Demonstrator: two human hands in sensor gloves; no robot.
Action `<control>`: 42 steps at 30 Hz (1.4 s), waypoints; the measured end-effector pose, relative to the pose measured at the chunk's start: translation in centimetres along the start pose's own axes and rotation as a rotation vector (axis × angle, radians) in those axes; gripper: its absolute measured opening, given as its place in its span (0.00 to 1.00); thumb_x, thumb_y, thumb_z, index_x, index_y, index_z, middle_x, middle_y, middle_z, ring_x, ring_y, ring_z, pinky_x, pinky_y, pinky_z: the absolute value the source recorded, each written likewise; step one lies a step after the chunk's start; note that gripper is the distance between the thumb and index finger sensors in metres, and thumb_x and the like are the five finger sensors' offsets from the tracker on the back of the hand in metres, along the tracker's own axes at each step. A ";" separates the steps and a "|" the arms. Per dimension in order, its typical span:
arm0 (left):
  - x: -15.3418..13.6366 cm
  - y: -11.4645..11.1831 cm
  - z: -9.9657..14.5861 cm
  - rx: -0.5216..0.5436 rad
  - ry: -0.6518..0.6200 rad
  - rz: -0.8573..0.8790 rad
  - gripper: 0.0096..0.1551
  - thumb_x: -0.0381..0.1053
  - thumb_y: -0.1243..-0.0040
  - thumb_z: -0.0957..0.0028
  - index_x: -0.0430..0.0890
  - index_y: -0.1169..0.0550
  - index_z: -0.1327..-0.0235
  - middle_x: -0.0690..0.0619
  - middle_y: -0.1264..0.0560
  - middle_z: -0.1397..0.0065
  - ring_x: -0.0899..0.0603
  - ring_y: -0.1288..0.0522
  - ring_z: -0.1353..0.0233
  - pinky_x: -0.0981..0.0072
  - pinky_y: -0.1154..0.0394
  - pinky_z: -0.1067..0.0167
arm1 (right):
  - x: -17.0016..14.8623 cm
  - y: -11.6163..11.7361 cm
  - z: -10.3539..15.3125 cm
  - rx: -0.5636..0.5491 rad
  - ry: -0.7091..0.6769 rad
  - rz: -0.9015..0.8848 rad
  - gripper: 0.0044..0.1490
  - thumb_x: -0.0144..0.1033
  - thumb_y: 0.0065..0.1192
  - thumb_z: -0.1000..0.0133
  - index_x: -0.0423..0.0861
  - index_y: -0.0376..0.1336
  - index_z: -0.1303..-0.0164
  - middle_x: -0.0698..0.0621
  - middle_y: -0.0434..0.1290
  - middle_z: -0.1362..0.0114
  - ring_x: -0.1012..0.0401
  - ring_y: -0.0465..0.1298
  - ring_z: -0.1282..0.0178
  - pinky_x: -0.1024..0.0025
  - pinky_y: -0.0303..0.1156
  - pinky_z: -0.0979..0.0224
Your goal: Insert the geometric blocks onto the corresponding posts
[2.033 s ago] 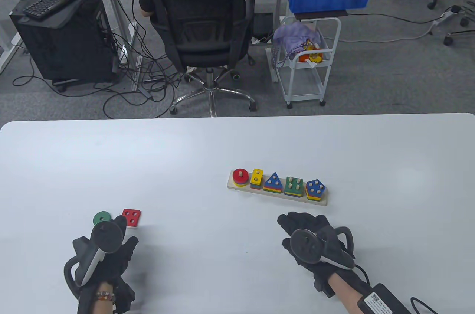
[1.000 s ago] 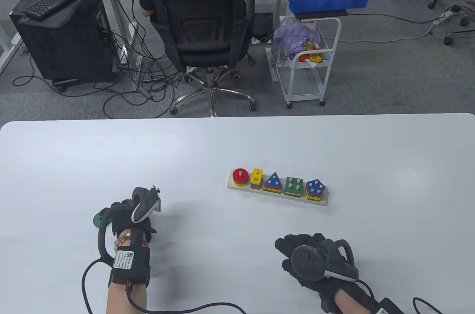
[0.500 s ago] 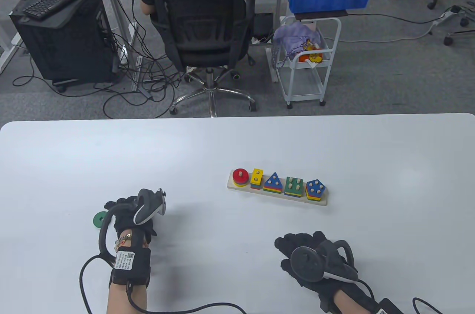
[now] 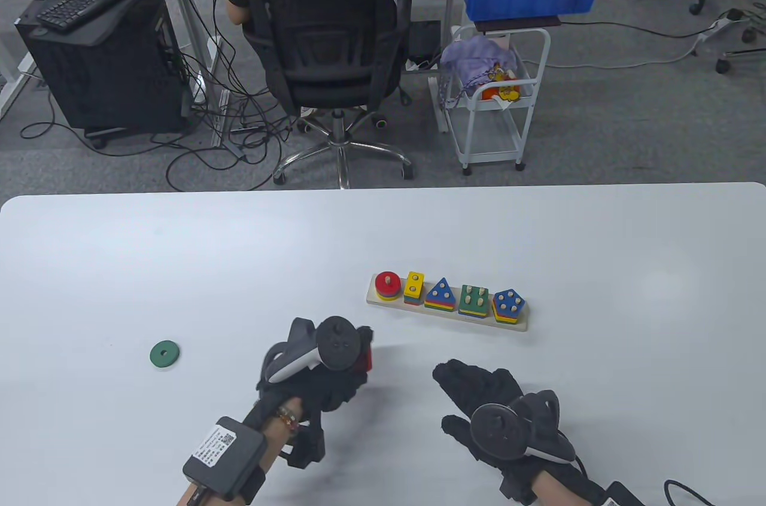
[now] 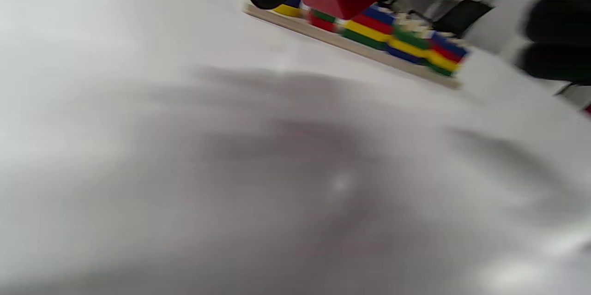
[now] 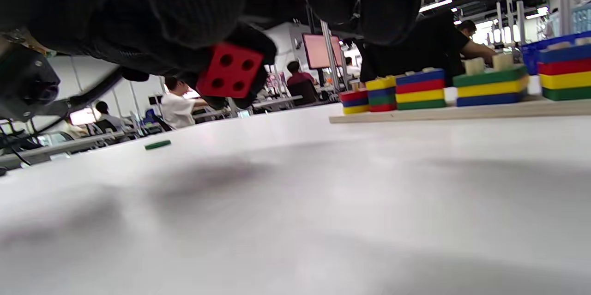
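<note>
I carry red square (image 6: 230, 70) gripped in left hand (image 4: 323, 377); right hand (image 4: 488, 395) spread, empty. Next: align holes over four-post stack (image 4: 474, 299).

Bright, even overhead light leaves soft grey shadows on the white desk (image 4: 179, 255), though the left wrist view smears with motion blur.

Smooth, faintly glossy white table (image 4: 179, 255); pale, apparently wooden base board (image 4: 446, 313); knitted cloth gloves (image 6: 184, 13).
</note>
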State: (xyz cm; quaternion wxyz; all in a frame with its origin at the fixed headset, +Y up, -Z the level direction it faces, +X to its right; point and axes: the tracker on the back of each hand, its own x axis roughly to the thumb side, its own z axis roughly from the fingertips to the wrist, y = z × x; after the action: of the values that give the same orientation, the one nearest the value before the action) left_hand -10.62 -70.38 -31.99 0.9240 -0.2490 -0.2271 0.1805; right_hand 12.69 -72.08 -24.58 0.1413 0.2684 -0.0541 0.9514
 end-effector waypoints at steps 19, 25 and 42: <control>1.8 -4.6 1.3 -0.001 -0.229 0.685 0.43 0.61 0.46 0.43 0.54 0.49 0.18 0.53 0.44 0.12 0.42 0.40 0.13 0.39 0.45 0.19 | 0.5 -1.8 0.9 -0.322 -0.131 0.076 0.51 0.49 0.69 0.51 0.43 0.50 0.23 0.43 0.66 0.24 0.48 0.74 0.29 0.34 0.66 0.32; -2.8 -1.5 5.1 0.240 -0.052 0.335 0.43 0.63 0.47 0.42 0.55 0.48 0.18 0.52 0.45 0.12 0.41 0.42 0.12 0.38 0.46 0.19 | -3.9 -3.0 0.5 -0.257 0.053 0.122 0.53 0.50 0.72 0.53 0.41 0.49 0.26 0.43 0.68 0.27 0.48 0.76 0.30 0.34 0.66 0.31; -17.3 3.5 12.5 0.538 0.883 -0.296 0.41 0.66 0.46 0.45 0.62 0.43 0.18 0.55 0.45 0.09 0.43 0.43 0.10 0.37 0.50 0.17 | -8.8 -3.0 -11.5 0.187 0.395 0.398 0.46 0.45 0.68 0.49 0.49 0.52 0.22 0.45 0.64 0.20 0.44 0.69 0.24 0.28 0.56 0.25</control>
State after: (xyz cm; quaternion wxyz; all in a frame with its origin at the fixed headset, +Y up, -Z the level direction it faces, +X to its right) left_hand -32.13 -70.53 -29.88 0.9783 -0.0211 0.2048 -0.0221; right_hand 15.06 -69.29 -38.90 -0.0656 0.0738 0.0109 0.9951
